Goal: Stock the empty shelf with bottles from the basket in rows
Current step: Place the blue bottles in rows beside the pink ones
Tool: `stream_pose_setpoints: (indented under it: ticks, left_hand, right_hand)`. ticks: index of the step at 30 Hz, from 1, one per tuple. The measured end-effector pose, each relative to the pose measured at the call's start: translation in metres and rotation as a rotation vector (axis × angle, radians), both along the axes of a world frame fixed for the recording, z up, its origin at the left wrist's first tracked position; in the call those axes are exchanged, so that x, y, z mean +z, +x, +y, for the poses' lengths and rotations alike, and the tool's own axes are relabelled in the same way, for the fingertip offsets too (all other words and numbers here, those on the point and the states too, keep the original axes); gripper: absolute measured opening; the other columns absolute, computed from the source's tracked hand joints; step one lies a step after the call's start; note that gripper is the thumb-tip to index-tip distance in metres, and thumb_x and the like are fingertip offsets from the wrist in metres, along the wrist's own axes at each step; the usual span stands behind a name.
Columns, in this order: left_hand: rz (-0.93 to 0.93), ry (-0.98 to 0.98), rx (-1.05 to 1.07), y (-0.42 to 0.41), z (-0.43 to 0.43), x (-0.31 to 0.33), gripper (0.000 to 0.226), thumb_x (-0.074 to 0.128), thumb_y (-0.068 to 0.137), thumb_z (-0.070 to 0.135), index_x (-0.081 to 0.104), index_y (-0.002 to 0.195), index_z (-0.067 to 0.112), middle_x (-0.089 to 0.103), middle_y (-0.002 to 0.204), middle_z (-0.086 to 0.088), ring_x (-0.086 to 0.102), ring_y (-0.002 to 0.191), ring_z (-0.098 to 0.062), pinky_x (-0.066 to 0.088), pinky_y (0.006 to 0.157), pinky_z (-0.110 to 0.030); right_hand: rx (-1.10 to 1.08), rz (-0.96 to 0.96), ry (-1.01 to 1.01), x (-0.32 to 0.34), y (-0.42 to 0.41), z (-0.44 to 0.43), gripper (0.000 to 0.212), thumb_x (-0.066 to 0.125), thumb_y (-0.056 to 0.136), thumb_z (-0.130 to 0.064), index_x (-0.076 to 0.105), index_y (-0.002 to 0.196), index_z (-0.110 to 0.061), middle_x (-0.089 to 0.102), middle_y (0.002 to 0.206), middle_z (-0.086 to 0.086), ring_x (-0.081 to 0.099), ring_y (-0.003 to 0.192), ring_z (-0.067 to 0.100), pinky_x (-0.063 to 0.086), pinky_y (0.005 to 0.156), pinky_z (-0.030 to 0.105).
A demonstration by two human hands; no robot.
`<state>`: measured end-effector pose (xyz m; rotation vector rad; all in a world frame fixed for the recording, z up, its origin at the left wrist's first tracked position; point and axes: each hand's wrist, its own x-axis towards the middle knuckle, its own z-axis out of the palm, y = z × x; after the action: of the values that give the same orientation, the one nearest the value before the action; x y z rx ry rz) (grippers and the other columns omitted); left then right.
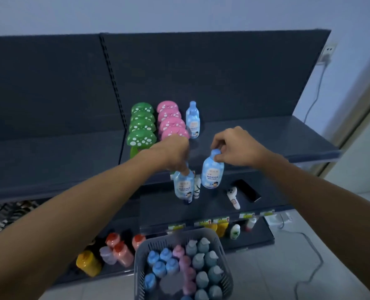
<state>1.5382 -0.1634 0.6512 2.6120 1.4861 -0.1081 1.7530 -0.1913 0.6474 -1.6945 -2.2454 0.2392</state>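
Pinched by the caps before the shelf [266, 135]: left bottle [183, 187] in left hand [175, 151], right bottle [212, 172] in right hand [234, 146]; likely light, slick.

On the shelf [266, 135], one row of mushroom-capped bottles [141, 126] stands left of a second row [172, 124], a lone bottle [192, 120] right of both. The basket [142, 256] sits below, in front.

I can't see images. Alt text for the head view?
The left hand grips one blue bottle by its top, the right hand a second blue bottle, before a shelf holding a green row, a pink row and a third blue bottle. A basket of bottles sits below.
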Motion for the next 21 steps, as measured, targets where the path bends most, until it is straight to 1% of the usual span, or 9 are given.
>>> stream_pose_setpoints:
  ticks: [2,5,8,11,14,17,19,21]
  left_hand:
    - [-0.007,0.020,0.015,0.010,0.008,0.008,0.039,0.090,0.069,0.036,0.075,0.094,0.009,0.073,0.089,-0.006,0.067,0.084,-0.024,0.058,0.073,-0.037]
    - [-0.036,0.047,0.042,0.024,0.021,0.018,0.040,0.091,0.068,0.037,0.075,0.093,0.012,0.073,0.088,-0.003,0.067,0.084,-0.022,0.059,0.074,-0.039]
    - [-0.061,0.071,0.063,0.036,0.034,0.023,0.038,0.092,0.067,0.038,0.075,0.093,0.017,0.072,0.088,0.002,0.065,0.083,-0.018,0.056,0.070,-0.033]
    - [-0.091,0.083,0.091,0.046,0.049,0.026,0.036,0.092,0.067,0.037,0.076,0.093,0.018,0.072,0.089,0.004,0.066,0.082,-0.015,0.058,0.073,-0.034]
    - [-0.126,0.096,0.124,0.054,0.064,0.026,0.032,0.091,0.068,0.034,0.075,0.092,0.019,0.072,0.088,0.006,0.065,0.080,-0.013,0.056,0.069,-0.030]
    - [-0.168,0.100,0.162,0.060,0.079,0.024,0.031,0.090,0.067,0.031,0.073,0.091,0.021,0.069,0.086,0.008,0.066,0.078,-0.013,0.055,0.065,-0.028]
    - [-0.193,0.107,0.186,0.063,0.087,0.021,0.030,0.090,0.067,0.031,0.073,0.090,0.022,0.065,0.083,0.013,0.065,0.078,-0.011,0.051,0.063,-0.025]
    - [-0.206,0.117,0.205,0.066,0.095,0.019,0.029,0.090,0.067,0.031,0.074,0.090,0.023,0.060,0.078,0.018,0.064,0.077,-0.010,0.052,0.064,-0.026]
  right_hand:
    - [0.003,0.005,0.019,0.010,0.010,0.013,0.015,0.076,0.070,-0.022,0.073,0.084,-0.026,0.067,0.075,-0.020,0.063,0.073,-0.005,0.056,0.070,0.024]
    - [0.018,0.011,0.023,0.021,0.023,0.037,0.016,0.078,0.071,-0.022,0.074,0.086,-0.026,0.068,0.077,-0.018,0.064,0.074,-0.001,0.057,0.069,0.026]
    - [0.042,-0.002,0.025,0.026,0.032,0.064,0.018,0.079,0.070,-0.022,0.074,0.086,-0.027,0.067,0.078,-0.017,0.065,0.075,0.002,0.057,0.071,0.027]
    - [0.071,-0.003,0.032,0.027,0.036,0.092,0.017,0.078,0.068,-0.022,0.073,0.084,-0.027,0.067,0.077,-0.016,0.065,0.076,0.005,0.057,0.072,0.030]
    - [0.108,0.004,0.032,0.024,0.039,0.118,0.017,0.078,0.067,-0.020,0.070,0.081,-0.026,0.066,0.079,-0.016,0.065,0.080,0.008,0.057,0.074,0.031]
    - [0.131,0.015,0.026,0.019,0.040,0.142,0.016,0.077,0.068,-0.020,0.069,0.081,-0.024,0.066,0.081,-0.014,0.065,0.081,0.010,0.057,0.074,0.033]
    - [0.151,0.022,0.024,0.014,0.040,0.156,0.013,0.076,0.070,-0.020,0.069,0.080,-0.024,0.066,0.081,-0.013,0.065,0.080,0.012,0.058,0.074,0.035]
    - [0.167,0.032,0.020,0.010,0.039,0.169,0.010,0.075,0.072,-0.021,0.068,0.079,-0.023,0.066,0.081,-0.012,0.065,0.081,0.014,0.057,0.075,0.036]
